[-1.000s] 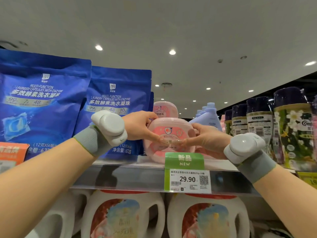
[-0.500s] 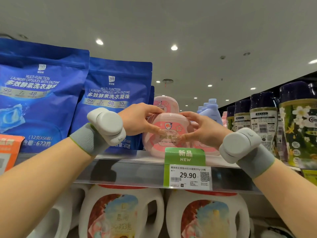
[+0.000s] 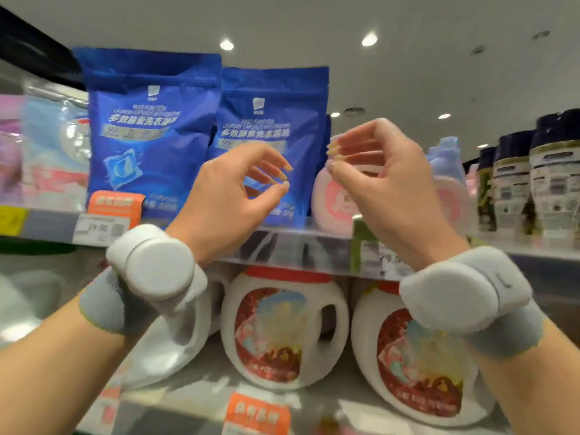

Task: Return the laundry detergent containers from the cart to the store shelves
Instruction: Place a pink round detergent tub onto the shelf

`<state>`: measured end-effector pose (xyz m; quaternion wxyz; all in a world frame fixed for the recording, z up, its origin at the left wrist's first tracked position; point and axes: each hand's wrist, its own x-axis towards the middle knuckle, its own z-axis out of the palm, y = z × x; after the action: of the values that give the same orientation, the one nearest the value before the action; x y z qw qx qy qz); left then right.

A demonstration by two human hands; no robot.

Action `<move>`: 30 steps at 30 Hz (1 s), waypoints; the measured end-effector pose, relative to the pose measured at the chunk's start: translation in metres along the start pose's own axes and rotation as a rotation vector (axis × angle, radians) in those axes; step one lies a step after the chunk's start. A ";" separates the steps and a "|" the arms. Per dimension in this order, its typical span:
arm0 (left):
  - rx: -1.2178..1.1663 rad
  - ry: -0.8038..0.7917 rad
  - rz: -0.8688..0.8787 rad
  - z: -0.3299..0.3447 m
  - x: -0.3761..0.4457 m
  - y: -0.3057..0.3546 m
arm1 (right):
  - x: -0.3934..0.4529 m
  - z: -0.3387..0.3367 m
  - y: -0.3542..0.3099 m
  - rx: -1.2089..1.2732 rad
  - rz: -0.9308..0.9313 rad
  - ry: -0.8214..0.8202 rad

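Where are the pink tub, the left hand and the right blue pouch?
pink tub [image 3: 329,204]: head view, its front wall left of the right hand.
left hand [image 3: 226,196]: head view, back of the hand.
right blue pouch [image 3: 270,102]: head view, upper front panel.

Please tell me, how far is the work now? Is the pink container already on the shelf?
Done: the pink container stands on the upper shelf, right of the blue pouches. In hand: nothing; the left hand and right hand hover in front of the shelf, fingers loosely curled, both empty. Left: I cannot tell, because the cart is out of view.
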<state>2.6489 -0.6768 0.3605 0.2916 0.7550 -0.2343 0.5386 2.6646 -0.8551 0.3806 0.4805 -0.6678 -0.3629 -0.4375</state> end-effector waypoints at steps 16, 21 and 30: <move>0.800 -0.126 -0.339 -0.322 -0.244 -0.026 | -0.200 0.276 -0.174 0.428 -0.073 -0.565; 0.954 -0.128 -0.500 -0.451 -0.302 -0.023 | -0.255 0.373 -0.271 0.599 -0.035 -0.669; 1.129 -0.065 -0.801 -0.635 -0.390 -0.047 | -0.323 0.524 -0.397 0.773 0.013 -0.867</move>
<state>2.1297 -0.1873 0.1397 0.0234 0.8353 0.3699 0.4061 2.3144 -0.2641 0.1269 0.4996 -0.5643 -0.6558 0.0434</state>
